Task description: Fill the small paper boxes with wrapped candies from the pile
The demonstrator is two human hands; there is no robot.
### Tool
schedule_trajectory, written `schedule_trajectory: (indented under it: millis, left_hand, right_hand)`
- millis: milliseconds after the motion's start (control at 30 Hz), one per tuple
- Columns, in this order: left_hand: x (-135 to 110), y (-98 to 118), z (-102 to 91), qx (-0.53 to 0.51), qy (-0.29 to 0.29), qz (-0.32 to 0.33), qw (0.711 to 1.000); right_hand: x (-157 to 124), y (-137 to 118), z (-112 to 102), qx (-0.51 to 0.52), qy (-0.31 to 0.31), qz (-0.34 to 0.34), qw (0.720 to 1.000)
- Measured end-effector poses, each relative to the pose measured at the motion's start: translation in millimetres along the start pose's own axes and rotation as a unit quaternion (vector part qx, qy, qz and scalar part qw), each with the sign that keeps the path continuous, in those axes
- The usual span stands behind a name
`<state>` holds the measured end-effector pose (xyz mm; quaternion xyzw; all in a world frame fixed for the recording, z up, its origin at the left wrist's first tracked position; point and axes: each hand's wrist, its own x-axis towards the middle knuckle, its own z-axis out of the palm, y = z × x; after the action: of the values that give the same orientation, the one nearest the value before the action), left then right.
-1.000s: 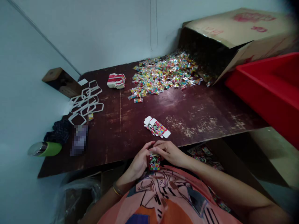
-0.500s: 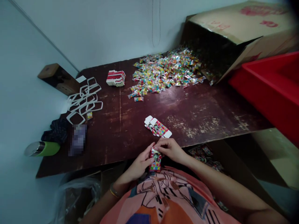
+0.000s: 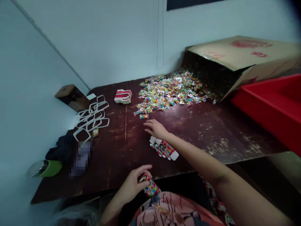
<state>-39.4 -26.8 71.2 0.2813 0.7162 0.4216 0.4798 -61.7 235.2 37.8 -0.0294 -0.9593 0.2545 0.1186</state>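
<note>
My left hand (image 3: pixel 133 185) is closed round a small colourful printed box (image 3: pixel 150 186), held just off the near edge of the dark wooden table (image 3: pixel 199 128). My right hand (image 3: pixel 155 127) is stretched out over the table with fingers apart and nothing in it, a short way from the nearest candy packets (image 3: pixel 144 116) at the edge of a big pile of wrapped candies (image 3: pixel 169 91). Just under my right wrist lie flat unfolded printed boxes (image 3: pixel 164 149).
A tipped cardboard carton (image 3: pixel 237 59) spills the candies at the back right. A red plastic bin (image 3: pixel 272 106) stands at the right. A red-white stack of flat boxes (image 3: pixel 123 96), white card frames (image 3: pixel 91 116), a dark cloth (image 3: pixel 58 149) and a green flask (image 3: pixel 44 168) lie at the left.
My right hand let go of the small box and reached forward over the table toward the candies. My left hand kept the box and tilted it. The view tipped up.
</note>
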Motion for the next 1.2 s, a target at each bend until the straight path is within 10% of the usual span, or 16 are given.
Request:
schedule_trajectory:
  millis: [200,433,600,733,1033,1200]
  left_hand:
    - [-26.4,-7.0,-39.7,0.151,-0.012,-0.06,0.987]
    - [4.7,-19.0,-23.4,-0.167,0.094,-0.035,0.981]
    - [36.3,-9.8,12.1,-0.241,0.053,-0.03,0.969]
    - [44.6,2.0,35.3,-0.205,-0.018,0.017,0.978]
    - [30.8,1.8,48.3,-0.172,-0.056,0.03,0.983]
    - [32.6,6.3,56.1,-0.249,-0.034,0.029,0.968]
  right_hand:
    - [64.7,34.1,24.9,-0.053,0.038,0.037,0.997]
    - [-61.1,77.3,-15.5,-0.069,0.108,0.164,0.978]
    - [-151.1,10.3,-42.0,0.159,0.084,0.153,0.972]
    - [-162.9,-52.0,-46.0,0.341,0.006,0.115,0.933]
    - [-138.7,-51.6,-66.7,0.11,0.026,-0.017,0.993]
    - [-153.8,-64.6,-39.8,0.294,0.099,0.042,0.95]
